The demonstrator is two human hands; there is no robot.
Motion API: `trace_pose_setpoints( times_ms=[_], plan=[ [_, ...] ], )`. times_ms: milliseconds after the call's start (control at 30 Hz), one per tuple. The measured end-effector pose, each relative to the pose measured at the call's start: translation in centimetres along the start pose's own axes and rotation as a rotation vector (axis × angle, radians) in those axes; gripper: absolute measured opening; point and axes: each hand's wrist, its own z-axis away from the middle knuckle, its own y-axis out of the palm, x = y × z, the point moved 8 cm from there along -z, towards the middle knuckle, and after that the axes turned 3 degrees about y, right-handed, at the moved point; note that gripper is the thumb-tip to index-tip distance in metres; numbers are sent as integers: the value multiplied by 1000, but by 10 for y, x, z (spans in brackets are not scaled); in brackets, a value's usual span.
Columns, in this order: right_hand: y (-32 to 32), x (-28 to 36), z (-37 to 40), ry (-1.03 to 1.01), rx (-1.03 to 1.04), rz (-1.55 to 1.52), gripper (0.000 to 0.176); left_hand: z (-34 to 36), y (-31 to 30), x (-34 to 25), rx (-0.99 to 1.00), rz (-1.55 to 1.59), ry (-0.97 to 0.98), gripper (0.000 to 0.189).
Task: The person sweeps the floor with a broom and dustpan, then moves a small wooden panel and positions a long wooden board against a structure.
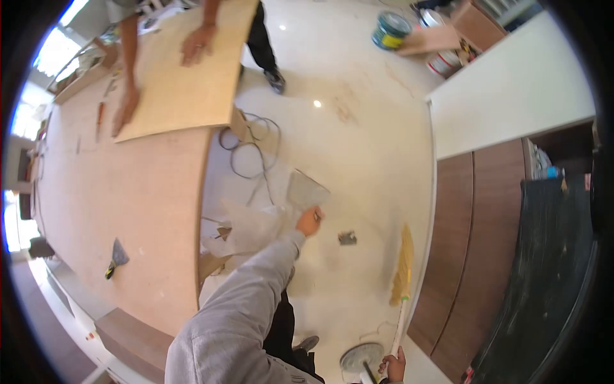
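My left hand, at the end of a grey sleeve, is closed, and a flat greyish square piece shows right beside its fingers; what the fingers hold is too small to tell. Near the bottom edge, a hand, which I take as my right, is wrapped round the pale handle of a broom with yellow bristles. A round grey disc lies beside that hand. A small dark piece is on the floor between the two hands.
A co-worker's hands press on a light wooden board atop a large table, where a scraper lies. Cables and plastic sheeting are beside the table. Buckets stand at the back; brown cabinets line the right.
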Motion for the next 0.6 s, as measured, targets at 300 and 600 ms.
trace_pose_setpoints(
  times_ms=[300, 600],
  plan=[
    [-13, 30, -148, -266, 70, 4, 17, 193, -11, -65, 86, 151, 149, 12],
    [100, -32, -312, -263, 239, 400, 57, 359, -11, -42, -90, 83, -88, 19]
  ],
)
